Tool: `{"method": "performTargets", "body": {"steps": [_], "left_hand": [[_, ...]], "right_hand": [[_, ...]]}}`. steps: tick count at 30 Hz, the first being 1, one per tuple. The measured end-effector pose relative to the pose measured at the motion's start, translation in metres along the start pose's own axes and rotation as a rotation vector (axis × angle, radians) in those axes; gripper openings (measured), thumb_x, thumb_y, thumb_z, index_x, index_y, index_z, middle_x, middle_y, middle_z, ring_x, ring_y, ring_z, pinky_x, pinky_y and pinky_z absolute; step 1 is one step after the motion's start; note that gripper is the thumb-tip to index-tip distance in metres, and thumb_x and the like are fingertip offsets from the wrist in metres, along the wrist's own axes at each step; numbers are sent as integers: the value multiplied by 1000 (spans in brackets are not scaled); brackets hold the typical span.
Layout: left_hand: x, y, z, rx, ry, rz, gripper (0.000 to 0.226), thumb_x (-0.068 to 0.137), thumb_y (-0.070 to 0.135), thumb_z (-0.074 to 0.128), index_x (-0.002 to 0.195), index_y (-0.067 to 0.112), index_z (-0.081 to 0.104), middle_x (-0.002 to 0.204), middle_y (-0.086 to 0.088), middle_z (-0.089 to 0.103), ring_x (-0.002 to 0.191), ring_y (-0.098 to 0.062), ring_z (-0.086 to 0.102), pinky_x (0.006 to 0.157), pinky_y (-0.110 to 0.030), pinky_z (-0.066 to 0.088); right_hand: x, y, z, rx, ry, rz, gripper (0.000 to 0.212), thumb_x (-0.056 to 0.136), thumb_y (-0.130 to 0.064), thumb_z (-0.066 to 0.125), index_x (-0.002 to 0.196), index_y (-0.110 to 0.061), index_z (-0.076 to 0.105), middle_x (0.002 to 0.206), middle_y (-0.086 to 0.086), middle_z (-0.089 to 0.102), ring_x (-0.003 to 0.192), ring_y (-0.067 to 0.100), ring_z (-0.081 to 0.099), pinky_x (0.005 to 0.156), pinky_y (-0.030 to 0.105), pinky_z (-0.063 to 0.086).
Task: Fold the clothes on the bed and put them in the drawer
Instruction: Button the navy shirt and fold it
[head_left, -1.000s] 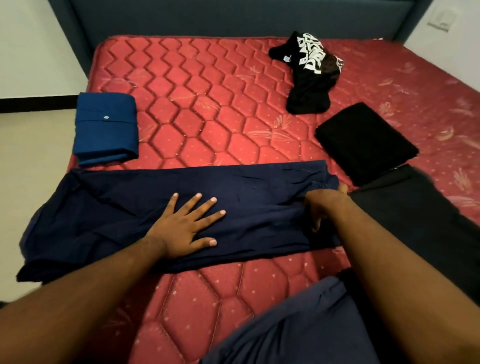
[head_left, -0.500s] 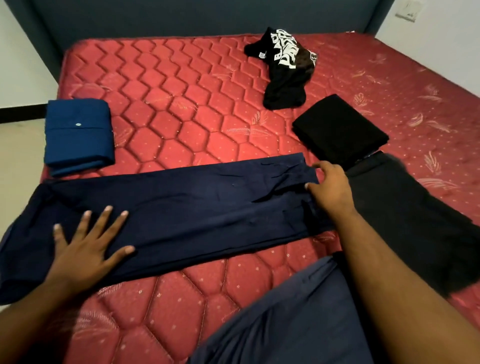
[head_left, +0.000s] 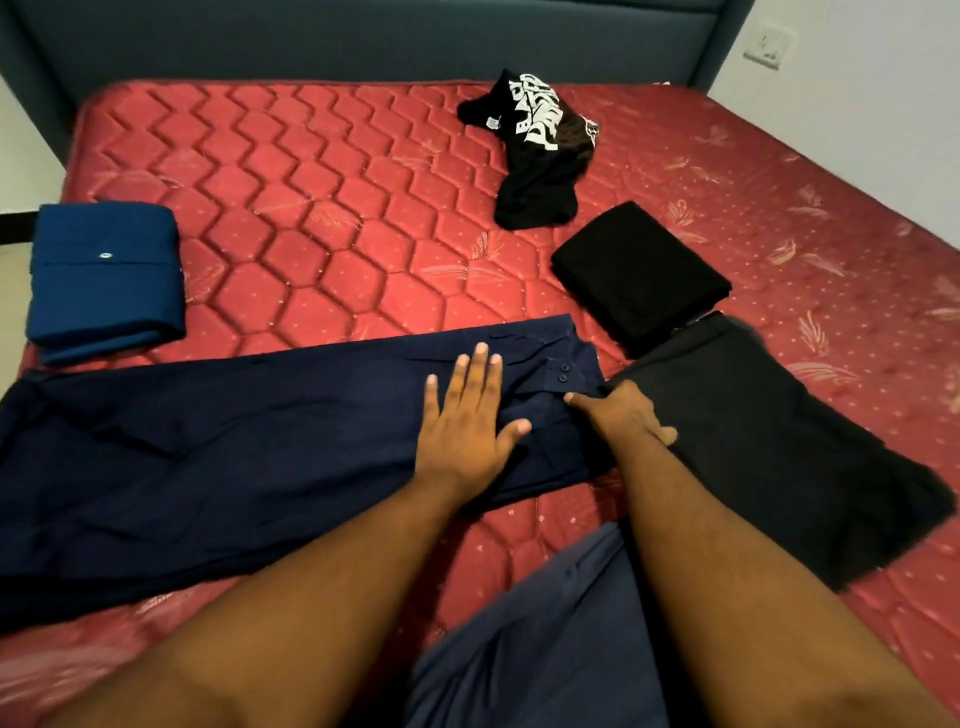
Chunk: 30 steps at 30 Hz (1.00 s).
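Note:
Navy trousers (head_left: 208, 457) lie stretched flat across the near part of the red mattress (head_left: 311, 208), waistband with two buttons at the right end. My left hand (head_left: 467, 421) presses flat on them near the waistband, fingers straight and spread. My right hand (head_left: 621, 413) rests at the waistband's right edge, fingers curled onto the cloth there. A folded blue garment (head_left: 104, 275) sits at the mattress's left edge. A folded black garment (head_left: 639, 275) lies right of centre, and a flat black garment (head_left: 769, 436) lies beside my right arm.
A crumpled black T-shirt with white lettering (head_left: 540, 150) lies toward the far side. The dark headboard (head_left: 363, 41) runs along the back, with white walls on both sides. My blue-clad leg (head_left: 535, 649) rests on the near edge. No drawer is in view.
My left hand has slid along the trousers from the left end to just beside the waistband. My right hand has stayed at the waistband end.

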<state>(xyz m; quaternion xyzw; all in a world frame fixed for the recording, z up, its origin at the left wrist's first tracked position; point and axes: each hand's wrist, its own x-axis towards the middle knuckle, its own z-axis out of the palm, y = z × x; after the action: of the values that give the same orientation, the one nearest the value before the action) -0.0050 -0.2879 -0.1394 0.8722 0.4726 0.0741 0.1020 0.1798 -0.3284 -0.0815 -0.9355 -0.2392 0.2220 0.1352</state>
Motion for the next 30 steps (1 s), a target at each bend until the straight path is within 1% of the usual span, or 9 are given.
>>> {"method": "performTargets", "body": {"steps": [3,6,9,13,16,19,22,26,30], "left_hand": [[4,3,18,53,-150,-91,95,83,80,14,152,22,-14,160,-1,-21,147,-24,-17,113,-62,-11],[13,4,8,38,-15,-116,99,80,83,12,151,20,-16,159,-1,-24,147,-25,-18,107,-65,-15],[26,15,9,38,108,-68,93,85,74,14,153,16,-10,160,-3,-18,148,-21,-14,111,-58,-15],[43,30,26,28,-85,-37,77,96,61,20,154,15,1,163,-2,-5,149,-18,-5,118,-53,-5],[41,29,34,52,-41,-46,76,96,60,22,155,16,3,163,-2,-1,149,-21,0,118,-53,0],[39,28,35,48,-8,-27,74,96,60,22,154,21,-3,163,1,-5,149,-24,-1,118,-53,0],[40,28,33,44,-28,-35,73,96,60,21,154,23,-3,163,4,-3,149,-23,-2,118,-53,-1],[39,27,33,31,-26,-33,73,96,60,22,155,23,0,163,4,1,149,-23,-1,118,-52,-2],[39,25,35,28,-26,-25,73,95,61,18,155,23,1,163,4,3,149,-23,1,118,-52,0]], "right_hand": [[11,0,-2,1,-107,-13,69,66,-56,77,118,-17,55,125,9,58,117,33,54,99,46,33],[23,-6,-3,30,-110,-65,64,65,-45,82,113,-9,60,121,16,62,111,34,60,90,39,48],[30,-10,-1,42,-63,-87,61,77,-39,75,122,-1,58,126,21,59,116,36,57,89,36,47],[28,-9,8,14,40,-91,61,81,-39,67,127,0,53,130,23,54,119,39,53,94,41,45],[32,-11,9,-1,17,-50,59,84,-35,58,133,-4,47,137,19,45,124,40,46,99,44,40],[41,-18,7,153,-60,-14,52,82,-30,53,128,-5,53,132,19,54,118,38,54,101,45,43],[49,-24,4,275,-38,-4,55,87,-40,49,128,-3,54,132,22,55,119,38,54,101,44,43],[51,-28,7,224,-18,-48,89,76,-75,53,132,-5,53,137,21,50,124,39,50,99,42,42],[48,-30,12,-1,-67,-112,96,64,-71,70,138,-14,46,142,15,42,129,41,42,102,49,39]]}}
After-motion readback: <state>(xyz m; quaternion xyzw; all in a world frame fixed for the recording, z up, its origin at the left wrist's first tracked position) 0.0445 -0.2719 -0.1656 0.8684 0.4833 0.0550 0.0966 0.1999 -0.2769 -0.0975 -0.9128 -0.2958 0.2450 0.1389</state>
